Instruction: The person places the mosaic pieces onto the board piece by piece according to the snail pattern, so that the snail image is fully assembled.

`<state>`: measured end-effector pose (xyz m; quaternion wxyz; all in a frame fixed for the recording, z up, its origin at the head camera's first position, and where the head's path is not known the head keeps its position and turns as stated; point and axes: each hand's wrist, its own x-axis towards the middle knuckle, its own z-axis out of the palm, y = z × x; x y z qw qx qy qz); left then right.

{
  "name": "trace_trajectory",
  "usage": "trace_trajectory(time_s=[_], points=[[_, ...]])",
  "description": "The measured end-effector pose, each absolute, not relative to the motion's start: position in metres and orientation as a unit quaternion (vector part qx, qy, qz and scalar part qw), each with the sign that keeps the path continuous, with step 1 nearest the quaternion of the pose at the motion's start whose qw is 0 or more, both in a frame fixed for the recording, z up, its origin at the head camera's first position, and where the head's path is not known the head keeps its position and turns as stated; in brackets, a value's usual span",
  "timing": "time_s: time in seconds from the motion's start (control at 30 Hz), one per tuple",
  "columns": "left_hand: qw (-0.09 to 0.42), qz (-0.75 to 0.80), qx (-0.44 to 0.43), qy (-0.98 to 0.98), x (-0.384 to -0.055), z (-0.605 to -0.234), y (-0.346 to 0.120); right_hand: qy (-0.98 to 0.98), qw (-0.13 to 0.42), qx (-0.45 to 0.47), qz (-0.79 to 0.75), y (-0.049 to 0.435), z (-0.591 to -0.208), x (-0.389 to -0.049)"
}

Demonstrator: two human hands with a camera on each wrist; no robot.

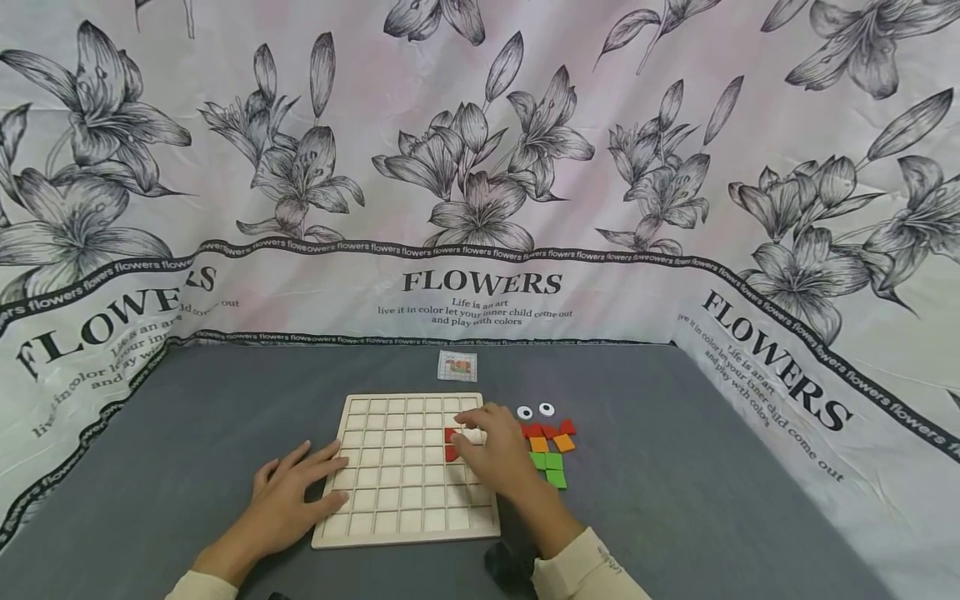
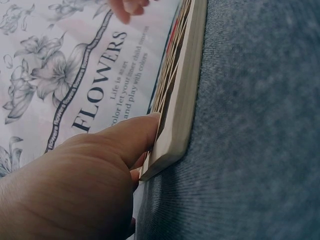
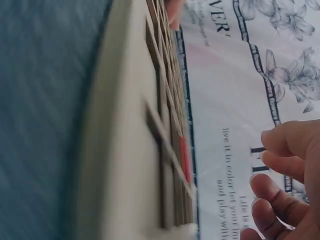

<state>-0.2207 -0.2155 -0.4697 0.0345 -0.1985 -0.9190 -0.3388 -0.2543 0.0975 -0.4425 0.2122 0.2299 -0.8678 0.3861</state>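
Observation:
A square wooden grid board [image 1: 382,473] lies flat on the table, with two red tiles [image 1: 451,452] in its cells toward the right side. My left hand [image 1: 288,492] rests on the board's left edge, fingers spread; in the left wrist view its thumb [image 2: 145,131] touches the rim. Over the right part of the board hovers my right hand [image 1: 498,450], close to the red tiles. In the right wrist view its fingers [image 3: 287,167] are loosely bent, thumb and forefinger apart, and nothing shows between them.
Right of the board lie several red tiles [image 1: 567,427], orange tiles [image 1: 563,443] and green tiles [image 1: 555,479]. Two round eye pieces [image 1: 546,409] sit behind them. Beyond the board is a small picture card [image 1: 457,367]. Flowered cloth [image 1: 480,292] encloses the grey table [image 1: 675,500].

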Motion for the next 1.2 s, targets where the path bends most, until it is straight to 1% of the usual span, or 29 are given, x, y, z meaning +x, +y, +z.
trace_trajectory(time_s=[0.13, 0.4, 0.57, 0.77, 0.93, 1.07, 1.2], points=[[0.036, -0.34, -0.196, -0.919, -0.219, -0.469, -0.215, -0.867, 0.212, 0.223, 0.392, 0.106, -0.427, -0.254], [0.039, -0.337, -0.195, -0.92, -0.217, -0.467, -0.215, -0.856, 0.267, 0.232, 0.377, 0.133, -0.395, -0.251], [0.039, -0.338, -0.193, -0.92, -0.218, -0.466, -0.215, -0.854, 0.296, 0.222, 0.365, 0.153, -0.387, -0.249], [0.037, -0.339, -0.192, -0.92, -0.218, -0.467, -0.215, -0.852, 0.322, 0.217, 0.35, 0.178, -0.388, -0.246], [0.033, -0.342, -0.191, -0.92, -0.218, -0.467, -0.214, -0.867, 0.315, 0.178, 0.344, 0.2, -0.398, -0.247], [0.034, -0.341, -0.195, -0.919, -0.218, -0.466, -0.215, -0.883, 0.288, 0.135, 0.344, 0.212, -0.411, -0.249], [0.029, -0.337, -0.193, -0.921, -0.218, -0.467, -0.215, -0.899, 0.258, 0.114, 0.336, 0.222, -0.43, -0.252]])
